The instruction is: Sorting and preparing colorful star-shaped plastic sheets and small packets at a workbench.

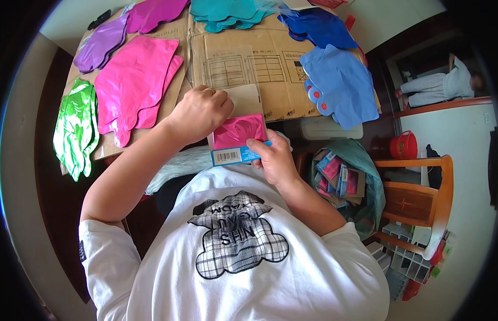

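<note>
Both hands [235,134] on pink packet [239,131]

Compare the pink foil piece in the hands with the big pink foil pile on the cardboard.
The pink foil piece is folded small and sits against a card backing; the pink foil pile lies flat and spread out, far larger. The piece is gripped by the left hand and right hand; the pile lies untouched on the cardboard. The piece looks a deeper pink. Both are shiny foil.
</note>
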`<state>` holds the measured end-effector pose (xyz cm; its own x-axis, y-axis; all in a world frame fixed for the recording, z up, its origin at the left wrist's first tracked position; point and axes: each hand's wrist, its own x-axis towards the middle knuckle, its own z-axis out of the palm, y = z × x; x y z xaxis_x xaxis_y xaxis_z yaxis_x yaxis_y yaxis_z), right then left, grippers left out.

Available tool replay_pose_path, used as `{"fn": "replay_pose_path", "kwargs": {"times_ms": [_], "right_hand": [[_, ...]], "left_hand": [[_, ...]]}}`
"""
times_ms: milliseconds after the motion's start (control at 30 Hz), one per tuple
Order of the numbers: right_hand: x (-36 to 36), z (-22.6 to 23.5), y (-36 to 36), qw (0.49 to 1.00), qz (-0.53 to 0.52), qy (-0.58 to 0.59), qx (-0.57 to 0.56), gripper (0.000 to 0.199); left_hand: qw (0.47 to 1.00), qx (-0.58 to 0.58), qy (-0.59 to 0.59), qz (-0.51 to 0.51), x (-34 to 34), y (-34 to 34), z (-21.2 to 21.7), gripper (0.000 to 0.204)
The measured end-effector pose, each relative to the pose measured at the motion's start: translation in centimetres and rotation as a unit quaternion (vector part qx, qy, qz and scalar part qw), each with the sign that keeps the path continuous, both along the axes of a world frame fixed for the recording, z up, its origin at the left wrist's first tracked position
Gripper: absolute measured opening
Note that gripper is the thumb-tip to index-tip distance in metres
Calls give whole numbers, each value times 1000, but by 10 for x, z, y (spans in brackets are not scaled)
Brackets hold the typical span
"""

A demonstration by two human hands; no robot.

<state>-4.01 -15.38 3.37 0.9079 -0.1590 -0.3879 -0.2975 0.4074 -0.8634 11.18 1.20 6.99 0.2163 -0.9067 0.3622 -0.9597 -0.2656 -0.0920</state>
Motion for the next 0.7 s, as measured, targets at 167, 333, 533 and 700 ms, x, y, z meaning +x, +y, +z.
{"fn": "replay_pose_path", "kwargs": {"times_ms": [167, 333, 533, 700], "right_hand": [[-3, 2, 1, 1000, -8, 1, -25, 12], [-10, 7, 6, 996, 2, -28, -88, 16], [-12, 1, 12, 997, 3, -7, -81, 16], [-9, -3, 15, 998, -19, -26, -61, 16]], "left_hand": [[1000, -19, 13, 3, -16, 2, 13, 15], [998, -57, 7, 37, -17, 9, 5, 12], [995, 1, 41, 94, -20, 15, 1, 9], [995, 26, 47, 88, -23, 15, 10, 9]]}}
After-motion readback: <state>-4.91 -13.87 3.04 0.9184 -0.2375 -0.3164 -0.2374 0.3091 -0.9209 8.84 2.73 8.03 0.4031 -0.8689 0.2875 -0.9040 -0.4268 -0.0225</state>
